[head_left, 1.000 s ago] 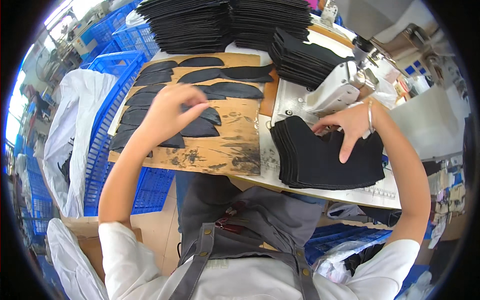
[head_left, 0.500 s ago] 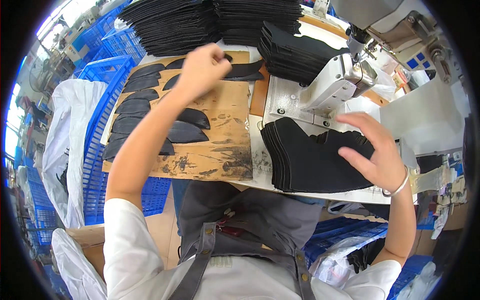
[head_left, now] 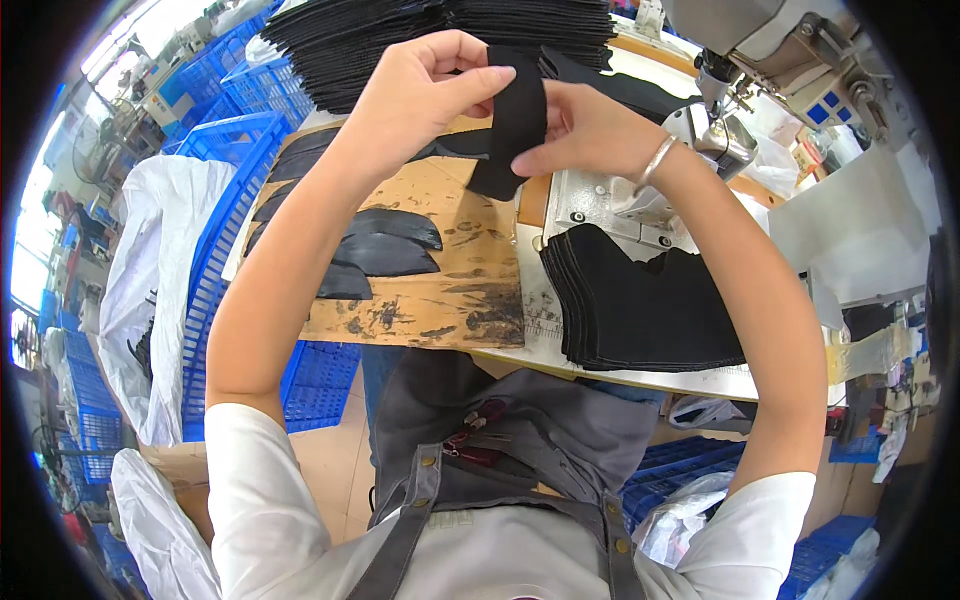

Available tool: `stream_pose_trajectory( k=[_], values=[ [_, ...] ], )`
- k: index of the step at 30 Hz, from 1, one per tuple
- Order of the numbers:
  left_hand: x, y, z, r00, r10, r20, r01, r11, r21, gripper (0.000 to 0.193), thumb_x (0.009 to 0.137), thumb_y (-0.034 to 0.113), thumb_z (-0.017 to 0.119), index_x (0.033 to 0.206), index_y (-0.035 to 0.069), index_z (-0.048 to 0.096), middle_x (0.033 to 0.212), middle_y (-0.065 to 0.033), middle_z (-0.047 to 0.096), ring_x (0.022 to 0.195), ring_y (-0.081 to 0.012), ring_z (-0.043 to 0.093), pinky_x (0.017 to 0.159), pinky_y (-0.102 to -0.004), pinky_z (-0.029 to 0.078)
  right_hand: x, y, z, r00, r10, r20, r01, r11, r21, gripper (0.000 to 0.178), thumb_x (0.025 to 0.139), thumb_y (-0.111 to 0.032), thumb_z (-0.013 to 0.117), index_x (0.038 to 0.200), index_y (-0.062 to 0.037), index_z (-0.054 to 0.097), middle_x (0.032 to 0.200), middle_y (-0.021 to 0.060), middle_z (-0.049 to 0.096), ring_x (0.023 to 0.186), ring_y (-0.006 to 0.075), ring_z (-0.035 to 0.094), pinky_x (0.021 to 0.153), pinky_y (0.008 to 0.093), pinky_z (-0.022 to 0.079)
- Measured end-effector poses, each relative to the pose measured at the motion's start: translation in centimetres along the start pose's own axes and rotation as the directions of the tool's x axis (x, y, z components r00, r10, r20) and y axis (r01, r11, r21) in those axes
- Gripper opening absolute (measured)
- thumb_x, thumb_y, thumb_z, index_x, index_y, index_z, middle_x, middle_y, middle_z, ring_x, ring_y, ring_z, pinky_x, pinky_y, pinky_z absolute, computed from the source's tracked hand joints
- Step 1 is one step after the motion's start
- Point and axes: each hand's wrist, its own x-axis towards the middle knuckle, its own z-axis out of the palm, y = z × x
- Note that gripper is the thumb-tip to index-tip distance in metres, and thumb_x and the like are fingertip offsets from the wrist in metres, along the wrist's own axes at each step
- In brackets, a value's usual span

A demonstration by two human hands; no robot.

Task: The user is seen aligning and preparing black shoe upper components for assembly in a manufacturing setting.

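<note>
As hands (head_left: pixel 432 85) pinch black piece (head_left: pixel 517 115), elbows (head_left: pixel 243 385) splayed

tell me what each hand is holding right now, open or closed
Left hand: closed, holding a black piece near its top.
Right hand: closed, holding the same piece at its right edge.

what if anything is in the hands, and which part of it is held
A narrow black piece: the left hand holds its upper left edge, the right hand its right edge, thumb lower down.
</note>
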Motion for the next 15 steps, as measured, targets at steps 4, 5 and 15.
stream_pose_trajectory(
  k=[4, 5, 15],
  values=[
    [-1.0, 0.9, -0.3, 0.990, 0.052, -0.133, -0.076, 0.981, -0.177, 0.017, 0.085, 0.017, 0.070, 0.090, 0.003, 0.062, 0.083, -0.0023, 0.065, 0.074, -0.0062, 0.061, 0.069, -0.0208, 0.051, -1.1, -0.2, 1.0, 0.988, 0.128, 0.090, -0.135, 0.989, 0.067, 0.037, 0.073, -0.015, 0.080, 0.104, -0.0010, 0.068, 0.092, 0.0047, 0.070, 0.084, 0.0109, 0.063, 0.083, 0.0261, 0.049],
    [-1.2, 1.1, -0.4, 0.984, 0.061, -0.170, -0.088, 0.984, -0.153, 0.017, 0.085, 0.017, 0.070, 0.090, 0.003, 0.061, 0.083, -0.0024, 0.065, 0.074, -0.0058, 0.061, 0.069, -0.0207, 0.051, -1.1, 0.0, 1.3, 0.987, 0.132, 0.092, -0.139, 0.988, 0.067, 0.037, 0.073, -0.015, 0.080, 0.104, -0.0010, 0.068, 0.092, 0.0047, 0.070, 0.084, 0.0109, 0.063, 0.083, 0.0261, 0.049],
    [-5.1, 1.0, -5.7, 0.599, 0.198, -0.776, -0.319, 0.948, -0.005, 0.015, 0.086, 0.009, 0.066, 0.098, 0.000, 0.062, 0.090, -0.0071, 0.065, 0.078, -0.0104, 0.062, 0.072, -0.0224, 0.049, -1.9, -1.4, 2.9, 0.995, 0.064, -0.080, -0.056, 0.993, 0.101, 0.031, 0.075, -0.013, 0.078, 0.098, 0.0000, 0.062, 0.073, -0.0006, 0.060, 0.067, 0.0094, 0.054, 0.066, 0.0266, 0.047]
  ],
)
